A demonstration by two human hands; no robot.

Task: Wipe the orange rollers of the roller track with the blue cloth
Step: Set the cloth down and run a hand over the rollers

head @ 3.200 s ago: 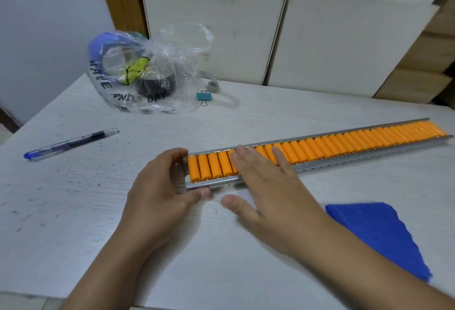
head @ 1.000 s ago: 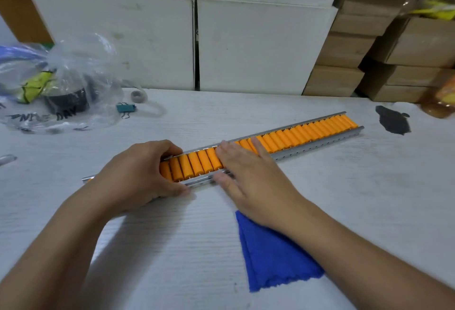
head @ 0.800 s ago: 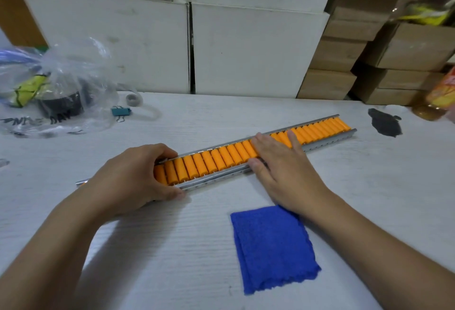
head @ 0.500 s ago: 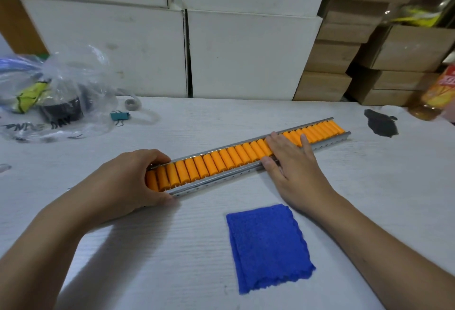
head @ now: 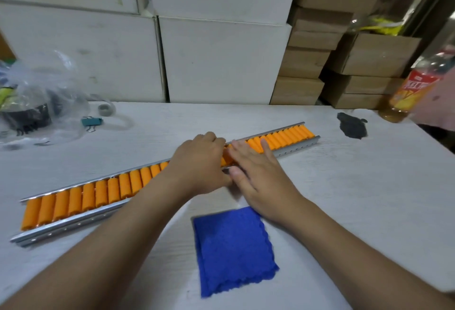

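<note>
The roller track (head: 73, 221), a silver rail filled with orange rollers (head: 98, 192), lies slantwise across the white table from near left to far right. My left hand (head: 199, 164) is curled over the middle of the track and grips it. Right beside it, my right hand (head: 256, 174) lies flat on the rollers, fingers stretched out and thumb at the near rail. The blue cloth (head: 234, 250) lies folded on the table just in front of the track, below my right wrist, with neither hand touching it.
A clear plastic bag (head: 37, 103) with items sits at the far left, with a binder clip (head: 91, 121) and a small tape roll (head: 105, 110) beside it. A dark scrap (head: 352, 125) and a drink bottle (head: 413, 90) stand far right. White boxes (head: 221, 58) line the table's back edge.
My left hand has slid from the track's left end to its middle, next to my right hand, uncovering the left rollers. My right hand has moved further right along the track. The cloth stays put.
</note>
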